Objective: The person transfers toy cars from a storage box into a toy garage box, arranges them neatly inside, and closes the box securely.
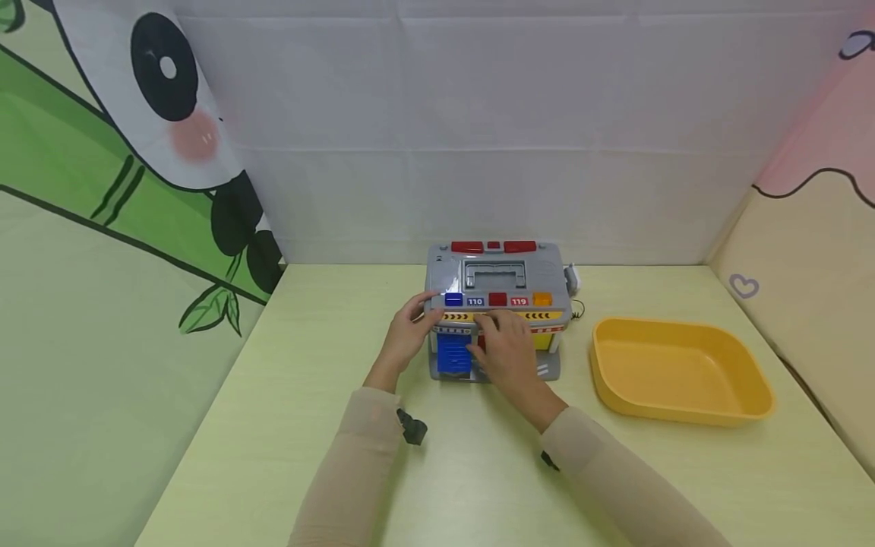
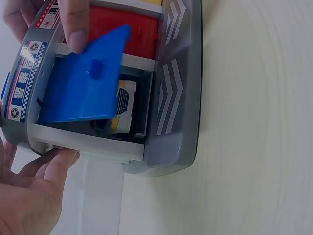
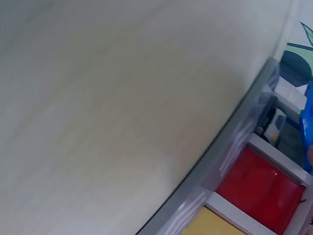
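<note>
A grey toy rescue station [image 1: 495, 277] with blue, red and yellow doors stands on the table. My left hand [image 1: 408, 334] grips its left front corner, fingers against the side wall. The blue door [image 2: 80, 88] is swung outward, uncovering a white toy car [image 2: 124, 107] inside the bay. With its thumb at the edge of that blue door, my right hand [image 1: 507, 349] holds the door out while its other fingers lie over the roof's front edge. Beside the blue bay, the red door [image 3: 264, 191] is closed; the yellow door [image 3: 210, 225] follows it.
A yellow tray [image 1: 683, 410] sits to the right of the station. Behind it hangs a white cloth wall [image 1: 506, 197]. A small grey-white piece [image 1: 572, 279] with a coiled cord hangs at the station's right side.
</note>
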Available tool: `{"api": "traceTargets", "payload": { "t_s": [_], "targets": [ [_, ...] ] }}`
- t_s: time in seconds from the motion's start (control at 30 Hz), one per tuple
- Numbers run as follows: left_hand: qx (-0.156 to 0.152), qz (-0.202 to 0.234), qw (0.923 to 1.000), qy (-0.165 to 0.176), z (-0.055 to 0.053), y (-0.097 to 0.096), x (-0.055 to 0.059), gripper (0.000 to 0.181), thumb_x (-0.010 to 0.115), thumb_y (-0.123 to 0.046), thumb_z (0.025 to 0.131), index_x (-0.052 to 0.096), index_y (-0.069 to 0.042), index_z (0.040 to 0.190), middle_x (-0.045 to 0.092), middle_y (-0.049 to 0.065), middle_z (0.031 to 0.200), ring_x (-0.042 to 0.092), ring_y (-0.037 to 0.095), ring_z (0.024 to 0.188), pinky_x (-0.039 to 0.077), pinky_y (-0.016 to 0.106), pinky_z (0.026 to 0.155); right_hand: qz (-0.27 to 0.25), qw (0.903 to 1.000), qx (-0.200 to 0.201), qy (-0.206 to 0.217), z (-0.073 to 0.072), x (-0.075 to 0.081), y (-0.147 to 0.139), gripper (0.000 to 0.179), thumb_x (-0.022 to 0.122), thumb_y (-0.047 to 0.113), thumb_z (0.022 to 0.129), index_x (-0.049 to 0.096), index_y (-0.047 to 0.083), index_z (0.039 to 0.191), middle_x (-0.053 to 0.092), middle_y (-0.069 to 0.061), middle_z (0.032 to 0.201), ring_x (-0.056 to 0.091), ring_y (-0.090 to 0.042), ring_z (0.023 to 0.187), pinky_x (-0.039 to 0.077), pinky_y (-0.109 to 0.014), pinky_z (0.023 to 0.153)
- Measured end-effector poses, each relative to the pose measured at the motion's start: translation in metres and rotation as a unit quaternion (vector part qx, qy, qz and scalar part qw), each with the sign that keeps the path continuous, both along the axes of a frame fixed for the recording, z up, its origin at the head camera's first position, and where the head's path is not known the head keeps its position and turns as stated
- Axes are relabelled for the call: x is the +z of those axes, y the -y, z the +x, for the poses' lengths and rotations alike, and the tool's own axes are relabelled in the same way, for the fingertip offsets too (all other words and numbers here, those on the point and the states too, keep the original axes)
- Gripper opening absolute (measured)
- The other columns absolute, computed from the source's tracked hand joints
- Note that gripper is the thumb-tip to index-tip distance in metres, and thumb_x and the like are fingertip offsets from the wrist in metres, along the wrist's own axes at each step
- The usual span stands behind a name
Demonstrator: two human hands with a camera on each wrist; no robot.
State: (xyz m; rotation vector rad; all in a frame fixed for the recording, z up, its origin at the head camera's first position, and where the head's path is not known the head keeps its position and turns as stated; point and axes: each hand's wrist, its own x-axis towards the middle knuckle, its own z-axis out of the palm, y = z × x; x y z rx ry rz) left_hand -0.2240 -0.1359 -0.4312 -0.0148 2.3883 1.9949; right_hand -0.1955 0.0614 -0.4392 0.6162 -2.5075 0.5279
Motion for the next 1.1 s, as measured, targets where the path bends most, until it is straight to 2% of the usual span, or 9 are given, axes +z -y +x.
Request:
{"api": "traceTargets", "payload": {
  "t_s": [0.23, 0.47, 0.6, 0.7, 0.9, 1.1],
  "targets": [
    [-0.003, 0.005, 1.0, -0.002, -0.003, 0.0, -0.003, 0.046, 0.065, -0.033, 0.095, 0.054, -0.018, 0.138, 0.043, 0.017, 0.146, 0.041, 0.038, 0.132, 0.041, 0.047, 0.103, 0.04, 0.9979, -0.017, -0.048, -0.006, -0.008, 0.003, 0.056, 0.086, 0.027, 0.076, 0.056, 0.004, 0.118, 0.049, -0.013, 0.109, 0.045, -0.03, 0.102, 0.039, -0.043, 0.09],
    [-0.007, 0.006, 1.0, 0.003, -0.002, -0.001, -0.001, 0.047, 0.064, -0.033, 0.096, 0.053, -0.017, 0.139, 0.042, 0.018, 0.147, 0.04, 0.039, 0.133, 0.039, 0.048, 0.104, 0.088, 0.9939, -0.046, -0.048, -0.009, -0.009, 0.006, 0.055, 0.083, 0.03, 0.078, 0.049, 0.005, 0.114, 0.04, -0.011, 0.103, 0.038, -0.028, 0.095, 0.034, -0.042, 0.084],
    [-0.003, 0.001, 1.0, 0.006, -0.002, 0.0, 0.0, 0.045, 0.064, -0.032, 0.096, 0.054, -0.019, 0.138, 0.042, 0.017, 0.147, 0.041, 0.038, 0.132, 0.04, 0.048, 0.103, 0.112, 0.9873, -0.063, -0.094, -0.012, -0.014, 0.01, 0.055, 0.081, 0.034, 0.079, 0.044, 0.006, 0.108, 0.034, -0.009, 0.098, 0.037, -0.028, 0.092, 0.034, -0.04, 0.079],
    [-0.001, -0.004, 1.0, 0.003, -0.002, 0.0, 0.001, 0.045, 0.064, -0.032, 0.096, 0.054, -0.02, 0.138, 0.043, 0.017, 0.147, 0.042, 0.038, 0.132, 0.04, 0.049, 0.103, 0.115, 0.982, -0.071, -0.132, -0.014, -0.018, 0.012, 0.055, 0.081, 0.035, 0.079, 0.042, 0.007, 0.105, 0.033, -0.009, 0.096, 0.037, -0.028, 0.09, 0.035, -0.039, 0.075],
    [-0.005, -0.009, 0.9999, 0.011, -0.003, 0.001, 0.003, 0.046, 0.063, -0.035, 0.096, 0.053, -0.022, 0.139, 0.041, 0.016, 0.149, 0.04, 0.037, 0.133, 0.037, 0.051, 0.105, 0.104, 0.9766, -0.07, -0.174, -0.019, -0.022, 0.014, 0.057, 0.082, 0.033, 0.078, 0.042, 0.006, 0.107, 0.034, -0.009, 0.097, 0.039, -0.028, 0.091, 0.035, -0.038, 0.073],
    [-0.015, -0.003, 0.9995, 0.026, -0.004, 0.0, 0.005, 0.049, 0.062, -0.032, 0.097, 0.05, -0.017, 0.141, 0.037, 0.017, 0.151, 0.037, 0.037, 0.135, 0.036, 0.049, 0.106, 0.085, 0.9685, -0.068, -0.224, -0.022, -0.026, 0.014, 0.054, 0.081, 0.03, 0.076, 0.045, 0.004, 0.107, 0.035, -0.01, 0.096, 0.04, -0.028, 0.087, 0.037, -0.039, 0.072]
  ]
}}
